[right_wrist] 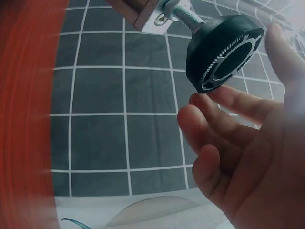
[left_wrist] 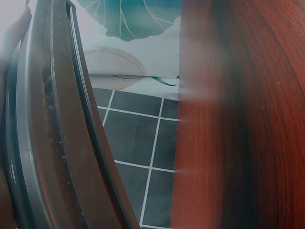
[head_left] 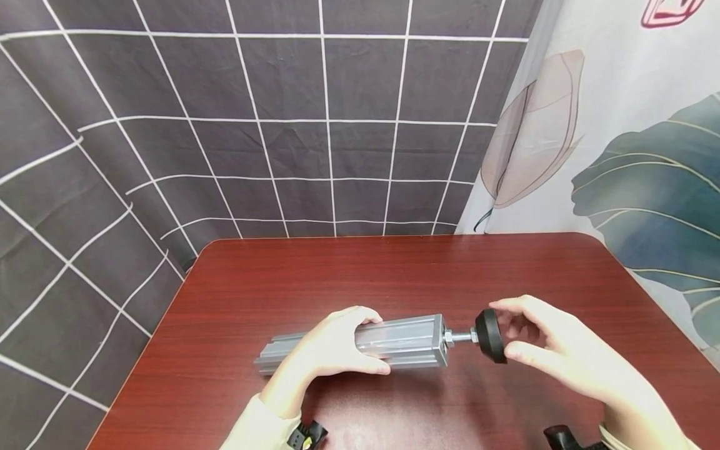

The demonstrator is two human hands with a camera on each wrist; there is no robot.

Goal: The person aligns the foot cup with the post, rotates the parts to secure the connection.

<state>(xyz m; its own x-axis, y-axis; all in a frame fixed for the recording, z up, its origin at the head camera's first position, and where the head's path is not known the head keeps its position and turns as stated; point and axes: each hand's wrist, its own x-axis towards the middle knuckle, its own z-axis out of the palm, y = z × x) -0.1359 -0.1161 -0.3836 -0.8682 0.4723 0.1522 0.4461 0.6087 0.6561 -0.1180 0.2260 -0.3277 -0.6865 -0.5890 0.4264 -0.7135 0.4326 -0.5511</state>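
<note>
A silver aluminium extrusion profile (head_left: pixel 406 340), grooved along its sides, lies crosswise in front of me, above the table. My left hand (head_left: pixel 336 347) grips it round the middle, thumb on the near side and fingers over the far side. From the square plate at its right end, a threaded stud (head_left: pixel 462 337) with nuts sticks out and carries a black round levelling foot (head_left: pixel 489 336). My right hand (head_left: pixel 554 345) pinches the foot's rim between thumb and forefinger; the other fingers curl below. The right wrist view shows the ribbed, hollow underside of the foot (right_wrist: pixel 223 55).
The reddish-brown wooden table (head_left: pixel 360 262) has rounded far corners. Behind and to the left hangs a dark grey curtain (head_left: pixel 292 144) with a white grid. A white curtain with leaf prints (head_left: pixel 652 200) hangs at the right.
</note>
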